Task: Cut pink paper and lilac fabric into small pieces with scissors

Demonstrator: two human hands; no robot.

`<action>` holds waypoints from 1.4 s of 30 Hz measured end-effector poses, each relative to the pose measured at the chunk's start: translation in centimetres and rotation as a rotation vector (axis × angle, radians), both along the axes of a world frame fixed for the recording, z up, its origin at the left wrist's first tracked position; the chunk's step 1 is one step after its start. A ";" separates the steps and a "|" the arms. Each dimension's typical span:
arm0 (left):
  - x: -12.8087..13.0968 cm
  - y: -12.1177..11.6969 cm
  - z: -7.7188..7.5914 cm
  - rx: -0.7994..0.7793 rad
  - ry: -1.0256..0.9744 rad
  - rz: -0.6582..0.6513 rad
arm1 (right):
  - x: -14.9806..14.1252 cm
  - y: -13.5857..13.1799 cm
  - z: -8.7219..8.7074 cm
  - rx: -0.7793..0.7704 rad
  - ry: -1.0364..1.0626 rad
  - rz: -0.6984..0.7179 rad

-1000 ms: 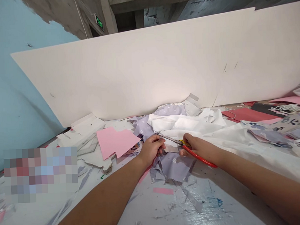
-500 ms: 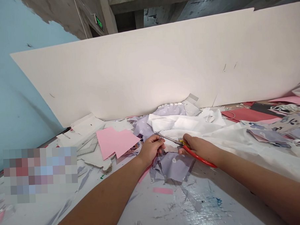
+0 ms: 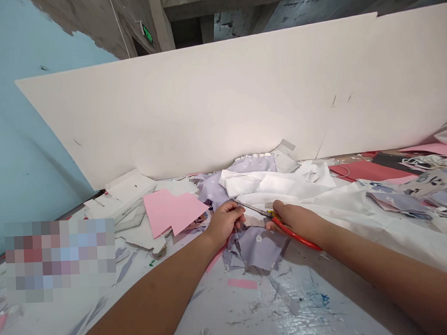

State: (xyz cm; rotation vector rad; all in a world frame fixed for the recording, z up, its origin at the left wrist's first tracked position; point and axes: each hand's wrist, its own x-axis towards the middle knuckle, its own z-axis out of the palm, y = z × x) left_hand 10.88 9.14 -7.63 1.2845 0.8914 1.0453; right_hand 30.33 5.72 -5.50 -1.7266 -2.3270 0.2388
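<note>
My right hand (image 3: 296,221) is closed around the red handles of a pair of scissors (image 3: 251,207), with a bit of yellow at the grip. The blades reach left, and their tips lie just over the fingers of my left hand (image 3: 229,219). That hand is pinched closed, and whatever is between its fingertips is too small to make out. Directly below the fingers lies lavender patterned fabric (image 3: 262,247) with cut edges. White cloth (image 3: 276,182) is bunched behind both hands. A notched piece of pink paper (image 3: 171,209) lies left of my left hand.
A tall white board (image 3: 206,109) stands along the back of the white table (image 3: 260,319). White card scraps (image 3: 130,184) lie at left, and a pink strip (image 3: 242,283) lies in front. Red sheets (image 3: 372,170), fabric pieces (image 3: 399,204) and white cord (image 3: 434,161) lie at right.
Almost nothing differs. Both hands and the scissors hold nearly the same place, and the lavender fabric below them has shifted very slightly.
</note>
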 end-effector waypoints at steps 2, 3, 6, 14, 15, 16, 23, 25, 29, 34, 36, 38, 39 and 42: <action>0.0 0.0 0.0 -0.001 0.002 0.004 | 0.0 0.0 0.1 0.007 -0.022 -0.009; 0.0 0.0 0.0 0.000 0.002 0.005 | -0.1 -0.1 0.1 0.009 -0.033 -0.016; 0.0 0.0 0.1 0.002 0.003 0.008 | -0.2 -0.2 0.2 0.001 -0.038 -0.028; 0.0 0.0 0.1 -0.001 0.008 0.006 | -0.1 -0.1 -0.1 0.017 -0.025 -0.018; 0.0 0.0 0.0 0.000 0.008 0.005 | -0.1 -0.1 -0.2 0.015 -0.025 -0.019; -0.1 0.0 0.0 0.000 0.007 0.004 | -0.1 -0.1 -0.2 0.016 -0.025 -0.021; -0.1 0.0 0.0 0.004 0.010 0.003 | -0.3 -0.3 0.3 -0.006 -0.037 -0.040; -0.1 0.1 0.0 0.004 0.010 0.002 | -0.5 -0.3 0.3 -0.005 -0.035 -0.041; -0.1 0.2 -0.1 -0.006 0.011 0.005 | -0.7 -0.4 0.2 0.019 -0.003 -0.016; -0.1 0.1 0.0 -0.005 0.005 -0.007 | -0.6 -0.3 0.5 0.017 0.010 -0.069; -0.1 0.0 0.1 -0.006 0.003 -0.015 | -0.6 -0.2 0.6 0.022 0.030 -0.126; -0.2 -0.1 0.2 -0.008 0.005 -0.020 | -0.6 -0.2 0.6 0.015 0.064 -0.178; -0.2 -0.1 0.2 -0.009 0.006 -0.020 | -0.7 -0.1 0.5 0.016 0.081 -0.201; -0.2 0.0 0.1 -0.014 0.006 -0.020 | -0.7 0.0 0.1 0.030 0.105 -0.247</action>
